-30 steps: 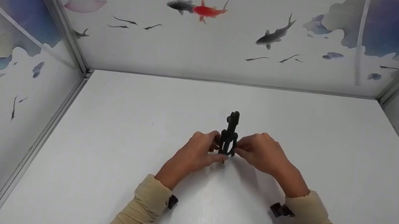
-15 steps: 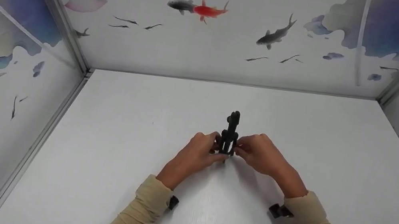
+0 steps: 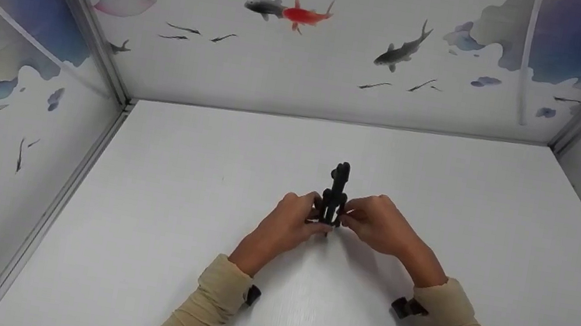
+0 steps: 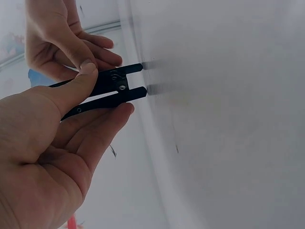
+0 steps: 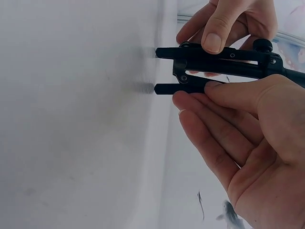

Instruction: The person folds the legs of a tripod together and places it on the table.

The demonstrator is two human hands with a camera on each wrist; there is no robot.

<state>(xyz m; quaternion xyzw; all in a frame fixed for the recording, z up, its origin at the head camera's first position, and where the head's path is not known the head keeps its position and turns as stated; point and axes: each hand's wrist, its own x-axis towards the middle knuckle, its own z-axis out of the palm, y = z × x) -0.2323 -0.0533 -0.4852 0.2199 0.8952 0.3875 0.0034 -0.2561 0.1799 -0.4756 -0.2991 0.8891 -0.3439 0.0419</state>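
A small black mini tripod (image 3: 338, 186) stands upright at the middle of the table, its legs pointing down. My left hand (image 3: 283, 224) holds it from the left, thumb across the near side. From the right, my right hand (image 3: 383, 226) pinches one leg between thumb and fingers. In the right wrist view, the tripod (image 5: 221, 67) shows a round knob (image 5: 262, 45) and hinged legs standing slightly apart. Seen from the left wrist, the leg tips (image 4: 138, 92) are close to the white tabletop; whether they touch it I cannot tell. Fingers partly cover the legs.
The white table (image 3: 196, 159) is enclosed by a back wall (image 3: 305, 77) and side walls printed with fish and petals. Metal-coloured strips run along the corners. A small black device (image 3: 409, 307) sits at the right cuff, and another black device (image 3: 253, 295) at the left cuff.
The right hand has shifted very slightly toward the tripod, and the gap between the legs looks a little narrower. The left hand keeps its hold.
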